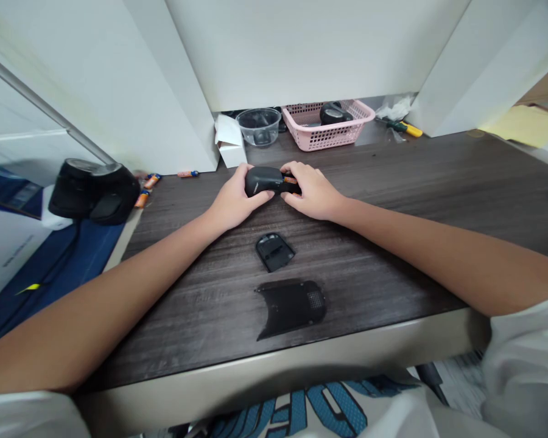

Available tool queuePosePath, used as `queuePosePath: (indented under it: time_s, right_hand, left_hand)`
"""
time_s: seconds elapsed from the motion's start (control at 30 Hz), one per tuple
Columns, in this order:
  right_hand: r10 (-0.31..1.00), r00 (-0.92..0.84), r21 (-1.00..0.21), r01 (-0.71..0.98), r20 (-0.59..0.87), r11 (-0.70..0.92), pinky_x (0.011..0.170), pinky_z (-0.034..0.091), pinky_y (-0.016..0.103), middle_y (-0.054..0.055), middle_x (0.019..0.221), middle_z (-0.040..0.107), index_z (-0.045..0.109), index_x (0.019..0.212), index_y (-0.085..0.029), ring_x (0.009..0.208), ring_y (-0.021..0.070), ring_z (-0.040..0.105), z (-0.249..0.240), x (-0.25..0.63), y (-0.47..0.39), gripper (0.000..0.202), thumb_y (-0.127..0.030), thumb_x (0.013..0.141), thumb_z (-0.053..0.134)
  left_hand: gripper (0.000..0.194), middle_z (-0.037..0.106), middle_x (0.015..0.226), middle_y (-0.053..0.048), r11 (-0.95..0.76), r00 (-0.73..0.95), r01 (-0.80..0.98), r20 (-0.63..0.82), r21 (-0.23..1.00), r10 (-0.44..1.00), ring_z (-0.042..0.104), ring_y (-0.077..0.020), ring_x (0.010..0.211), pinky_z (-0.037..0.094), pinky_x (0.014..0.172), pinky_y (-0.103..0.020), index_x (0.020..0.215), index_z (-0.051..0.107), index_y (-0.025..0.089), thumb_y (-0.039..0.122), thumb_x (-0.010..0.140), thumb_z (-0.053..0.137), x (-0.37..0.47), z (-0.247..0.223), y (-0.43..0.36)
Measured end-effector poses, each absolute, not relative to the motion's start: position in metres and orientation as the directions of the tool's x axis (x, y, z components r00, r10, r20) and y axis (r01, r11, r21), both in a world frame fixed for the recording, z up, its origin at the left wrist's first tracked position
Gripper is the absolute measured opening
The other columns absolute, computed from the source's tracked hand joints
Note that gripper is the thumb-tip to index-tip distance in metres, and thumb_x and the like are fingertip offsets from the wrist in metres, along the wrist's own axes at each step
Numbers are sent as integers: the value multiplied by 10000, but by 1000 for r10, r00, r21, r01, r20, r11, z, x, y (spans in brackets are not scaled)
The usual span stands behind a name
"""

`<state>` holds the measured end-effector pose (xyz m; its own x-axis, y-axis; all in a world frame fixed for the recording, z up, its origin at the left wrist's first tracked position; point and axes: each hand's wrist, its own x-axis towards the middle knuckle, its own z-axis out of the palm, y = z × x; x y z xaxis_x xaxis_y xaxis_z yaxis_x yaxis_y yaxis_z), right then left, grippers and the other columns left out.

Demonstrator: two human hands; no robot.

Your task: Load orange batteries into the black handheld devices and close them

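Dark wood-look desk [393, 255], hands around seemingly a device [263, 180].

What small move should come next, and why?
I'd probably press the orange battery gently with the right hand to check its seating: it shows in the open end, the left hand steadies the black device, and the small cover and larger cover lie on the desk.

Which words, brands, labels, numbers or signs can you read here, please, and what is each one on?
No text reads with certainty.
Black handheld device: pale marking, too small.
Loose batteries: printing too small.
White panel at far left: dark line of print, blurred.
Clothing at the bottom edge: large blue lettering, cut off.
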<state>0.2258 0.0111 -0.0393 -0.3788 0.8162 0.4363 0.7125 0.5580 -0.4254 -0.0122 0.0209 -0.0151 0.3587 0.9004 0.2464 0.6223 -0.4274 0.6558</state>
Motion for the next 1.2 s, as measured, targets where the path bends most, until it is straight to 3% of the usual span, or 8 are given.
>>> queuePosePath:
  time_s: [0.6, 1.2]
  right_hand:
    - [818, -379, -423, 716, 433, 556, 1058, 480, 621, 154, 1360, 698, 568, 1348, -237, 1219, 398, 653, -40, 226, 11, 471, -342, 895, 635]
    - [824, -385, -413, 727, 417, 548, 1065, 476, 619, 149, 1365, 685, 555, 1346, -244, 1239, 399, 637, -39, 227, 12, 467, -325, 894, 635]
  left_hand:
    - [554, 706, 1121, -41, -437, 362, 604, 259, 666, 895, 673, -282, 1029, 542, 972, -442, 1188, 532, 240, 534, 798, 795, -12, -17, 23]
    - [551, 697, 1121, -56, -442, 348, 588, 282, 677, 894, 673, -314, 1122, 526, 1068, -495, 1224, 572, 239, 467, 795, 834, -13, -22, 26]
